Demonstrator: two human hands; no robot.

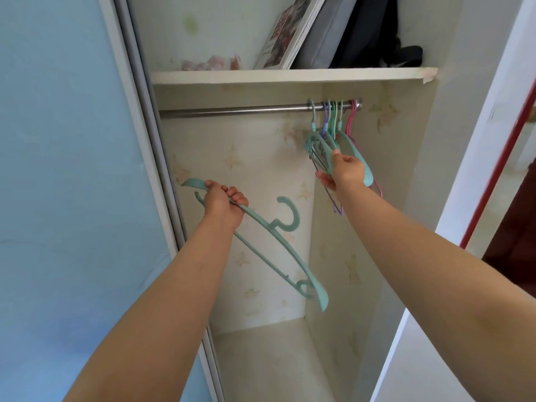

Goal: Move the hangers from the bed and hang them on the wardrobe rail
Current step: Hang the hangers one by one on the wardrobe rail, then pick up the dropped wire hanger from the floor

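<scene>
Open wardrobe ahead of you, its steel rail (pixel 232 111) running under a shelf (pixel 290 75). At two o'clock a bunch of coloured hangers (pixel 333 123) hangs at the rail's right end — your right hand (pixel 345 171) has its fingers curled round one of them. At nine o'clock your left hand (pixel 224 206) grips a teal hanger (pixel 275 250), tilted, off the rail.

A teal hanger (pixel 262 242) is gripped by the left hand (pixel 223 206) at centre; hung hangers (pixel 333 132) on the rail (pixel 232 111) are held by the right hand (pixel 345 171).
</scene>
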